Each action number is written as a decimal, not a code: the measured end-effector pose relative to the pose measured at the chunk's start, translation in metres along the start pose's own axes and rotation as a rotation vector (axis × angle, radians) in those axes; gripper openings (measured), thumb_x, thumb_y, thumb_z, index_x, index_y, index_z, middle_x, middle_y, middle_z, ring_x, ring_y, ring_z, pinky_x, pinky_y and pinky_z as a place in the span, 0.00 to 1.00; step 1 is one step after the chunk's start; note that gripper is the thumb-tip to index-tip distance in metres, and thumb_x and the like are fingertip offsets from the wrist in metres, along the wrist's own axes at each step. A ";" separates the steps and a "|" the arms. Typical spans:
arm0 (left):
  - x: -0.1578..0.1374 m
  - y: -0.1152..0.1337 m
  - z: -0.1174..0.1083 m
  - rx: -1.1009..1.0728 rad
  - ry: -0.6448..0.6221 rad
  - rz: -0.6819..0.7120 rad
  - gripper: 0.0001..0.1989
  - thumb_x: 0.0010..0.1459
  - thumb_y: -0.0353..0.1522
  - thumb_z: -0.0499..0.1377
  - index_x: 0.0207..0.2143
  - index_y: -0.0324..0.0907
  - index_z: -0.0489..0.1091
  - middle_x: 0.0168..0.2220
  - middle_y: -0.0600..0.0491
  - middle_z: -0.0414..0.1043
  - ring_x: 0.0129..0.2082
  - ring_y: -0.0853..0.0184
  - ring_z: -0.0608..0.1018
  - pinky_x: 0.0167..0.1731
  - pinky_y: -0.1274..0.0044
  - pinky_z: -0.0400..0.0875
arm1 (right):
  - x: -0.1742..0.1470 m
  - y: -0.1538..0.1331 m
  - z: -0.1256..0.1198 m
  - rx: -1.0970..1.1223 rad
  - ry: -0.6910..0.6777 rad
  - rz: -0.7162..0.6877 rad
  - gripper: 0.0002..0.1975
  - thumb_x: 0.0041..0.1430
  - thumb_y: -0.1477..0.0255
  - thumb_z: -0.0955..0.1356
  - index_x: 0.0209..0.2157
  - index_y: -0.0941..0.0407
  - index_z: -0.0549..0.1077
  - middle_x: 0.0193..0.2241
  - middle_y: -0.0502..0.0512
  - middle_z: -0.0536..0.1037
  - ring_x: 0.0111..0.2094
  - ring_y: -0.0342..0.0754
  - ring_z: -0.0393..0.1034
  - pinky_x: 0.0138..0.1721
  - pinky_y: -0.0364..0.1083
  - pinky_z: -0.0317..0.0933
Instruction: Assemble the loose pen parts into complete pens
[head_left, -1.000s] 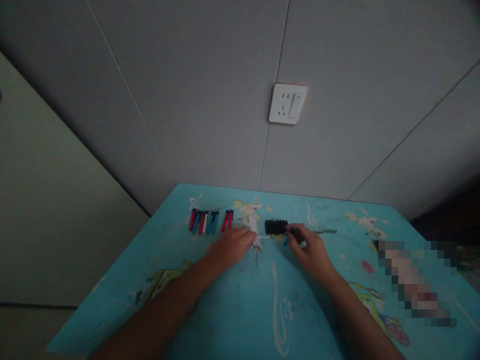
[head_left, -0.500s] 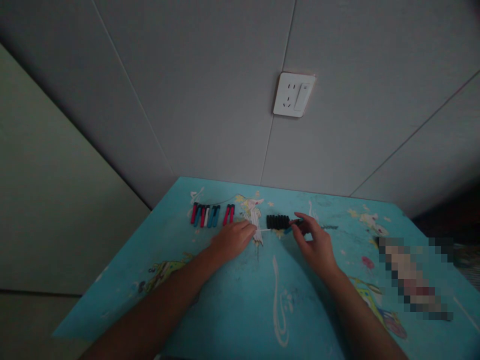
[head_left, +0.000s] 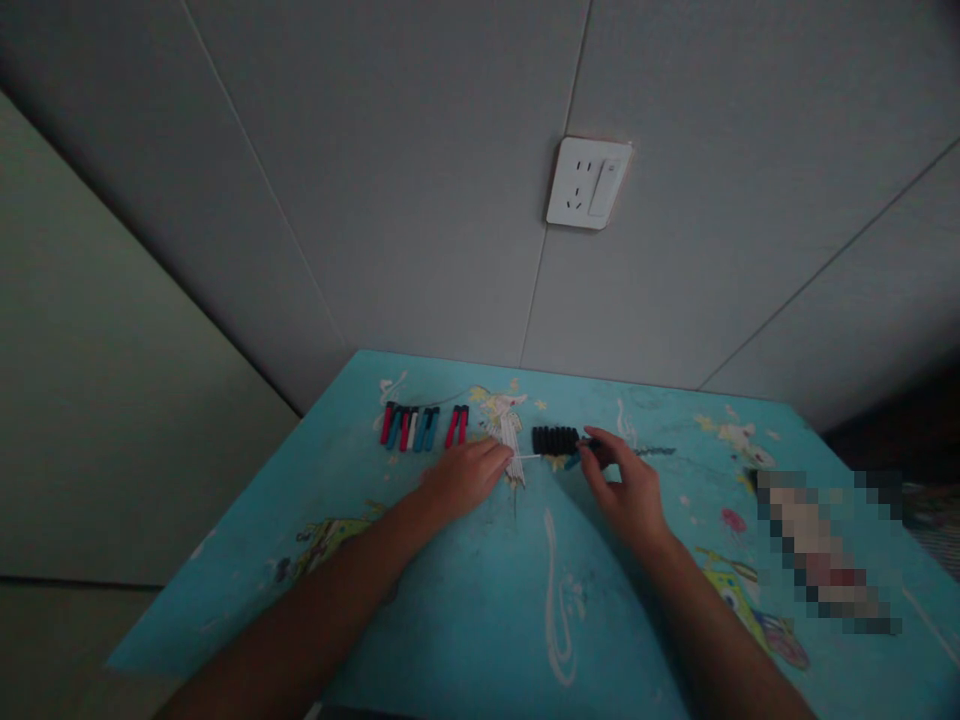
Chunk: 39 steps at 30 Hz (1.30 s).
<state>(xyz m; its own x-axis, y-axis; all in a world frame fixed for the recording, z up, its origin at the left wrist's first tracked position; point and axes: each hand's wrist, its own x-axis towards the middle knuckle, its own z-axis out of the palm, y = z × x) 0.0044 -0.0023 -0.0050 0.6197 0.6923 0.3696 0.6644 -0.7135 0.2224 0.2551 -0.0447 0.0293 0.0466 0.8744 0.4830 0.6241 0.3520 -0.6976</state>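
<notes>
My left hand [head_left: 469,478] is closed on a thin white stick [head_left: 529,457], which points right from the fingertips. Beside these fingertips lies a bundle of thin white sticks [head_left: 513,440], partly covered by the hand. My right hand [head_left: 630,495] pinches a small blue tube [head_left: 573,462] with a dark end between thumb and fingers; most of it is hidden. Just left of the right fingertips is a row of short black cylinders [head_left: 553,441], set side by side. Farther left lie several red, blue and white tubes [head_left: 406,430] with dark ends, and a red pair [head_left: 457,427] apart from them.
The light-blue table [head_left: 480,600] has printed cartoon figures and backs onto a grey panel wall [head_left: 420,200]. A socket plate [head_left: 589,183] is on the wall. A blurred-out long item [head_left: 821,555] lies at the table's right side.
My right fingertips have shifted slightly, and the blue tube tilts a little differently. My left hand keeps its hold on the white stick. The view has moved very slightly.
</notes>
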 end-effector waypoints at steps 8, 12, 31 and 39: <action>0.000 0.002 -0.002 -0.030 0.027 -0.012 0.11 0.67 0.32 0.49 0.41 0.41 0.70 0.34 0.50 0.72 0.35 0.66 0.75 0.37 0.75 0.69 | 0.012 0.013 0.002 0.809 0.132 0.510 0.17 0.56 0.67 0.71 0.47 0.56 0.73 0.33 0.53 0.79 0.26 0.41 0.72 0.29 0.42 0.70; 0.001 0.003 -0.004 -0.081 0.048 -0.017 0.10 0.67 0.32 0.49 0.42 0.41 0.69 0.35 0.50 0.73 0.36 0.66 0.76 0.38 0.75 0.70 | 0.015 0.015 0.001 1.225 0.045 0.782 0.10 0.55 0.73 0.71 0.41 0.56 0.76 0.32 0.53 0.80 0.25 0.40 0.73 0.26 0.38 0.72; 0.000 0.004 -0.002 -0.138 0.077 -0.006 0.11 0.67 0.33 0.48 0.45 0.41 0.67 0.37 0.49 0.74 0.37 0.66 0.77 0.39 0.75 0.71 | 0.013 -0.012 -0.012 1.353 -0.004 0.701 0.12 0.60 0.72 0.66 0.45 0.57 0.74 0.35 0.53 0.77 0.29 0.39 0.73 0.32 0.37 0.73; -0.001 0.005 -0.003 -0.158 0.071 0.000 0.10 0.68 0.33 0.47 0.46 0.40 0.65 0.37 0.50 0.73 0.37 0.67 0.77 0.38 0.76 0.71 | 0.013 -0.020 -0.018 1.286 -0.014 0.681 0.15 0.61 0.69 0.65 0.49 0.56 0.73 0.36 0.53 0.77 0.27 0.37 0.71 0.32 0.36 0.72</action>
<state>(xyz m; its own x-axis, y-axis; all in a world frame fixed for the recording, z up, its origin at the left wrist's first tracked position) 0.0059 -0.0074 -0.0013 0.5846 0.6873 0.4310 0.5872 -0.7251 0.3598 0.2577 -0.0462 0.0589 0.0304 0.9912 -0.1287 -0.6316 -0.0807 -0.7711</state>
